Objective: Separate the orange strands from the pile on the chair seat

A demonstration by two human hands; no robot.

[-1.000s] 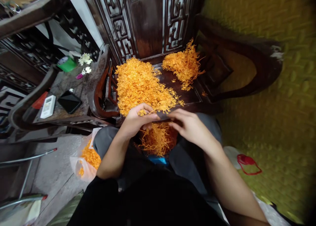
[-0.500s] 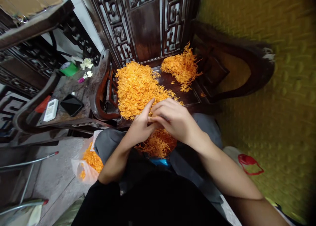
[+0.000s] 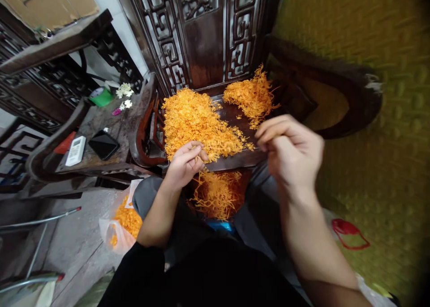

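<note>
A big heap of orange strands [image 3: 195,121] covers the left of a dark wooden chair seat [image 3: 235,114]. A smaller heap [image 3: 250,94] lies at the seat's back right. More orange strands [image 3: 217,193] sit between my knees. My left hand [image 3: 184,164] is at the seat's front edge, fingers curled on a few strands from the big heap. My right hand [image 3: 290,150] is raised over the seat's right side, blurred, its fingers pinched together; I cannot make out what they hold.
A side table [image 3: 97,128] at left carries a white remote [image 3: 76,150], a black phone [image 3: 103,144], a green cup [image 3: 101,96] and small white flowers [image 3: 124,92]. A plastic bag of orange strands [image 3: 122,222] lies on the floor. A red loop [image 3: 349,233] lies on the yellow mat.
My hands were together over the seat's front edge. The right hand has since pulled up and to the right; the left stayed at the big heap's edge.
</note>
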